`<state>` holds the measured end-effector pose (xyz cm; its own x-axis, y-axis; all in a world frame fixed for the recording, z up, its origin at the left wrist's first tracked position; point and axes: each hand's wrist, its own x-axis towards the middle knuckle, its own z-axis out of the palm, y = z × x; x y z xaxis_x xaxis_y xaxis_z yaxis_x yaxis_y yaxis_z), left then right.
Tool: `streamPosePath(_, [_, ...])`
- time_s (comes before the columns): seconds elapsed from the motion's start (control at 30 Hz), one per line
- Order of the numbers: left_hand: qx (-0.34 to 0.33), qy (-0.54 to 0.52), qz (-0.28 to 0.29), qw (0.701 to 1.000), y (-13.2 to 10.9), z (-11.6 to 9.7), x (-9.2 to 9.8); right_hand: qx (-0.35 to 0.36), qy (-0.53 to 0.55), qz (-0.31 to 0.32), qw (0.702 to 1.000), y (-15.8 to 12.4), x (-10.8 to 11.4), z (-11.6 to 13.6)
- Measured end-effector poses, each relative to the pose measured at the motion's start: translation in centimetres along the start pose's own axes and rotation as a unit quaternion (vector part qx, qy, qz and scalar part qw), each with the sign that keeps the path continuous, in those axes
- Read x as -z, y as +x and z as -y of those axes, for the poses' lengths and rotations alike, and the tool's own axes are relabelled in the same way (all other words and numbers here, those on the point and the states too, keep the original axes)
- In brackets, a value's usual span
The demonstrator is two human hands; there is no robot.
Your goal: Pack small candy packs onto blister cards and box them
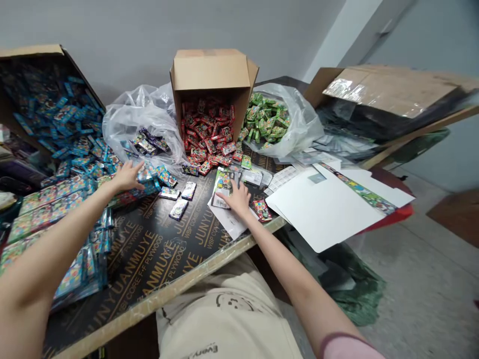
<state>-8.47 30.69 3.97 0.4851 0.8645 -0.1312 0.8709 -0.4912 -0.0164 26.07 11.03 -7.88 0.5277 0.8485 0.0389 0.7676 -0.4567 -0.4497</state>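
My left hand (127, 175) reaches out with fingers spread over a spill of small blue packets (157, 175) at the left of the dark plywood tabletop (149, 249); nothing shows in its grip. My right hand (236, 197) lies flat, fingers apart, on a printed card with a clear sleeve (223, 185) that rests on white paper. Three loose dark packets (178, 199) lie between the hands. A red packet (262, 209) sits just right of my right wrist.
A tipped cardboard box (213, 75) spills red packets (209, 134). Plastic bags hold purple packets (149, 142) and green packets (267, 119). A big box of blue packets (56, 114) stands far left. White sheets (322, 209) overhang the table's right edge. A green bag (355, 294) lies on the floor.
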Motion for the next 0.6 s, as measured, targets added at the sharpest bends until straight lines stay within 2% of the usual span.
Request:
streamPosePath(0.07, [0.002, -0.008, -0.052, 0.999, -1.5, -2.8, 0.7, -0.01, -0.015, 0.011, 1.0, 2.1, 0.1, 0.0])
streamPosePath(0.13, [-0.041, -0.063, -0.082, 0.994, -4.0, -6.3, 2.1, -0.024, 0.029, 0.011, 0.999, 3.6, 0.0, -0.3])
streamPosePath(0.2, [-0.102, -0.147, -0.08, 0.981, -7.2, -9.9, 3.1, -0.035, 0.108, 0.006, 0.993, 4.7, 0.0, -1.0])
streamPosePath(0.27, [-0.146, -0.238, -0.056, 0.959, -10.9, -13.1, 3.1, -0.031, 0.177, 0.001, 0.984, 5.4, 0.2, -1.9])
streamPosePath(0.33, [-0.154, -0.318, -0.009, 0.935, -14.3, -15.5, 1.6, -0.019, 0.218, -0.01, 0.976, 5.6, 0.6, -2.8])
streamPosePath(0.43, [-0.09, -0.467, 0.024, 0.879, -17.7, -17.6, -2.5, -0.012, 0.271, -0.033, 0.962, 5.1, 1.3, -4.0])
streamPosePath(0.53, [0.02, -0.618, 0.013, 0.786, -18.7, -18.6, -6.7, -0.009, 0.307, -0.058, 0.95, 4.0, 2.2, -4.9])
streamPosePath(0.6, [0.079, -0.673, -0.002, 0.736, -18.8, -19.3, -8.6, -0.013, 0.324, -0.085, 0.942, 3.1, 3.2, -5.2])
